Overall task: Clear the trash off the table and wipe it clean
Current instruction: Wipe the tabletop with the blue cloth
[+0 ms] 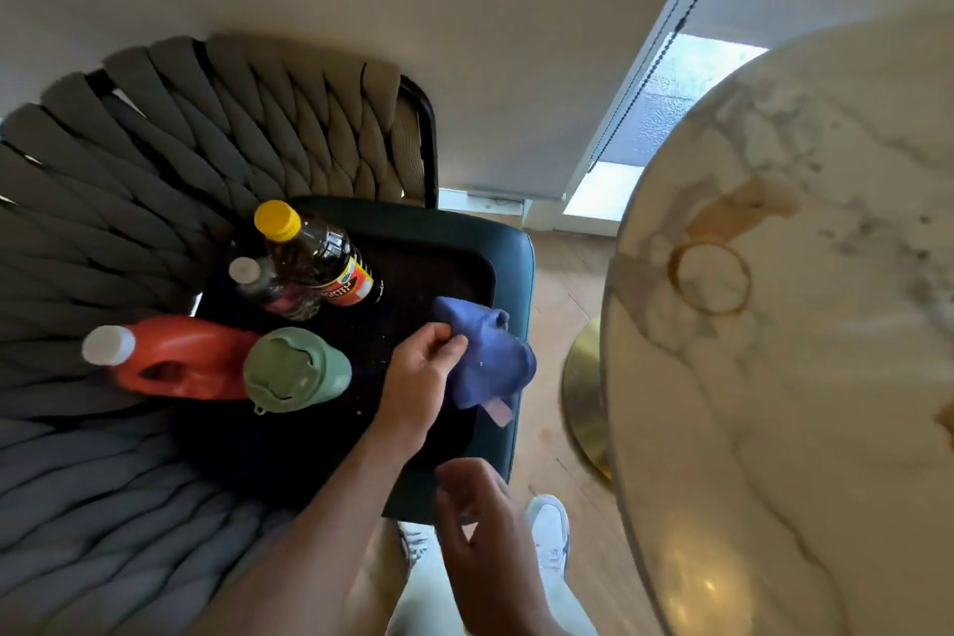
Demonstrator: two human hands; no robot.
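A crumpled blue cloth [495,362] lies at the right edge of a black tray [444,269] on a chair seat. My left hand [420,382] pinches the cloth's left side between thumb and fingers. Lower down, my right hand [480,527] hovers blurred above the seat's front edge, fingers apart and holding nothing. The round white marble table [800,429] fills the right side. It carries a brown ring stain [712,276] with a smear running up from it, and another brown spot at the far right edge.
On the tray stand a dark bottle with a yellow cap [315,253], a small clear bottle [268,287], a red jug [180,356] and a green lidded container [294,369]. The woven chair back [180,145] curves around them. The table's gold base [586,387] stands on the wooden floor.
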